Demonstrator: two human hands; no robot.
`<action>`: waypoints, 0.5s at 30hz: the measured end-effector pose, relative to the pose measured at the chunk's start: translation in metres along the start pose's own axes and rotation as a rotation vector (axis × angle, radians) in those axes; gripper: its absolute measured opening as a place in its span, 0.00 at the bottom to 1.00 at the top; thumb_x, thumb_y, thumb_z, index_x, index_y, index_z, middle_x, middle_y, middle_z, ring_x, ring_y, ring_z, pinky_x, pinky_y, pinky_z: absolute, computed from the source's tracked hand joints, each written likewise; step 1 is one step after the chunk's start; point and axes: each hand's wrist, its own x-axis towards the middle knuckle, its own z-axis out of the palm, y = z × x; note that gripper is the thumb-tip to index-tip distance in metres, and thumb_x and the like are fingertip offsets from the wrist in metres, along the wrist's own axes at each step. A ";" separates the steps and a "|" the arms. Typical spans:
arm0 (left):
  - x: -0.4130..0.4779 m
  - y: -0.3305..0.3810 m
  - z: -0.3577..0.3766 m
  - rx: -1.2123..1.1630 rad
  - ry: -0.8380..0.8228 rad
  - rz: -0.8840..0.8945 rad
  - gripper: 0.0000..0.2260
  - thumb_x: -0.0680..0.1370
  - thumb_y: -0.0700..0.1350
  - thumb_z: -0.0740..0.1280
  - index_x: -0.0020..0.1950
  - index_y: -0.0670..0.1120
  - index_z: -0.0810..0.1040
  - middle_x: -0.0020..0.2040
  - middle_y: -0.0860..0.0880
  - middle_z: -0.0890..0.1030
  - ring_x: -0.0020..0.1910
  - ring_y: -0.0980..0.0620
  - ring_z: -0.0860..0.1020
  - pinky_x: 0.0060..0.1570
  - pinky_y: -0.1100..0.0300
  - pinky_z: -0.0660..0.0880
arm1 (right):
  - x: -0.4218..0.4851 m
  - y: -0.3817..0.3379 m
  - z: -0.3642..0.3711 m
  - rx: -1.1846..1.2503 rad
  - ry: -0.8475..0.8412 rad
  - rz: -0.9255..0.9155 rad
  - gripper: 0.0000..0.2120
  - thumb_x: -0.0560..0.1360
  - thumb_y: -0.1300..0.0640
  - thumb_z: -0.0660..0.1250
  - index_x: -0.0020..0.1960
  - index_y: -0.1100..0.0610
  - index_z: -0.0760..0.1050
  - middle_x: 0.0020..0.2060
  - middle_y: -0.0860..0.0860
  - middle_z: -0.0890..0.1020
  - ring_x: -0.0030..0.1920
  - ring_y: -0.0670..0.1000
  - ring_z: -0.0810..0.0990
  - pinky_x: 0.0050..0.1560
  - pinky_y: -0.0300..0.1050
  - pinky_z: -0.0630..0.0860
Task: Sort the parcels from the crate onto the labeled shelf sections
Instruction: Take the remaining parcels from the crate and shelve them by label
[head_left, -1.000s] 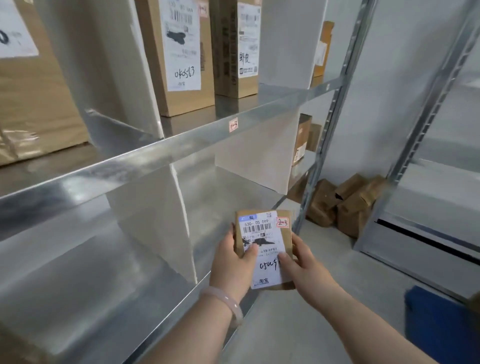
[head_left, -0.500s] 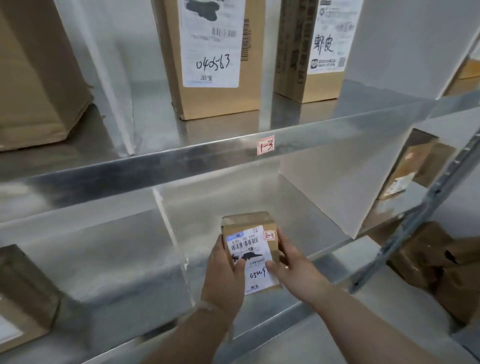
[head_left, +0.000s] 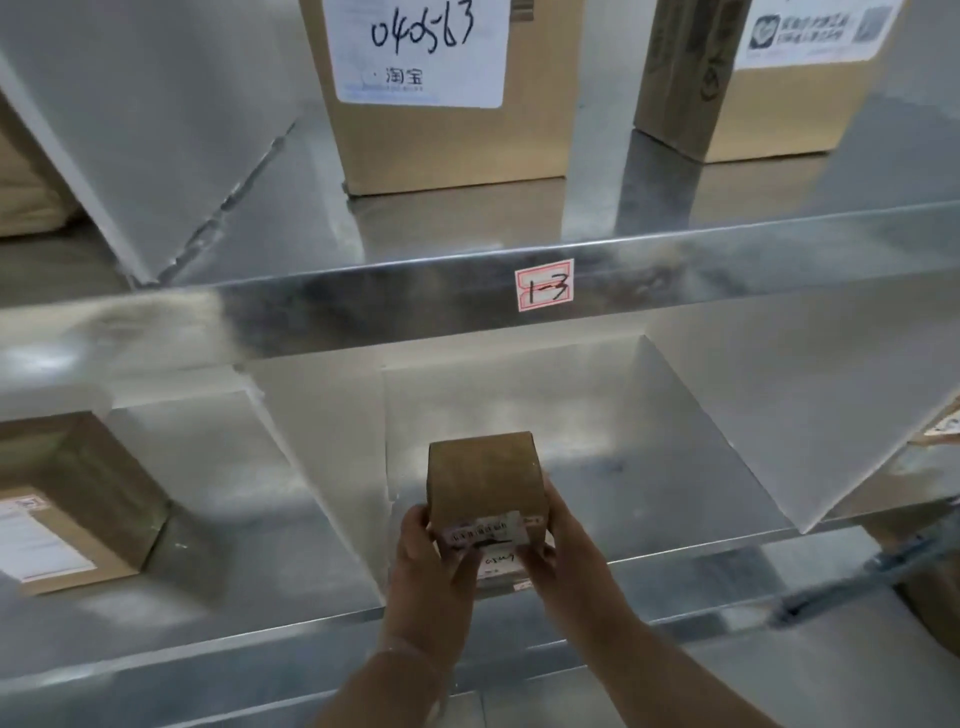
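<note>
Shelf (head_left: 649, 493): one parcel (head_left: 483, 473), two hands (head_left: 426, 566) (head_left: 569, 551)

Soft dim light, motion blur, metallic glare

Small brown cardboard parcel (head_left: 485, 483): its white label (head_left: 488, 535) is blurred, steeply foreshortened and partly covered by the thumbs of the left hand (head_left: 431, 571) and right hand (head_left: 566, 556), so the print is illegible. Whether its underside touches the shelf cannot be told. Above it, a tall brown carton (head_left: 447, 145) is cut off by the top edge. To its left, a brown box (head_left: 88, 467) is cut off by the left edge, with its label blurred.
</note>
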 end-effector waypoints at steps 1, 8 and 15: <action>0.002 -0.004 0.001 0.030 -0.004 -0.025 0.28 0.73 0.33 0.71 0.59 0.60 0.62 0.53 0.51 0.77 0.54 0.46 0.79 0.53 0.46 0.80 | 0.002 0.001 0.000 0.008 0.006 0.000 0.32 0.78 0.60 0.66 0.74 0.38 0.58 0.58 0.30 0.76 0.58 0.35 0.78 0.55 0.35 0.78; 0.014 -0.008 0.013 0.055 -0.001 -0.179 0.13 0.77 0.35 0.62 0.44 0.53 0.66 0.42 0.52 0.79 0.44 0.47 0.78 0.46 0.52 0.76 | 0.023 0.003 -0.002 0.056 0.000 -0.007 0.30 0.77 0.59 0.68 0.66 0.32 0.60 0.56 0.25 0.75 0.56 0.32 0.77 0.53 0.32 0.77; 0.036 0.001 0.018 0.021 0.005 -0.244 0.11 0.79 0.41 0.60 0.48 0.58 0.68 0.43 0.54 0.80 0.44 0.52 0.79 0.48 0.51 0.78 | 0.050 0.012 -0.001 0.083 -0.025 0.003 0.32 0.76 0.62 0.68 0.68 0.32 0.62 0.57 0.30 0.77 0.58 0.33 0.76 0.50 0.30 0.75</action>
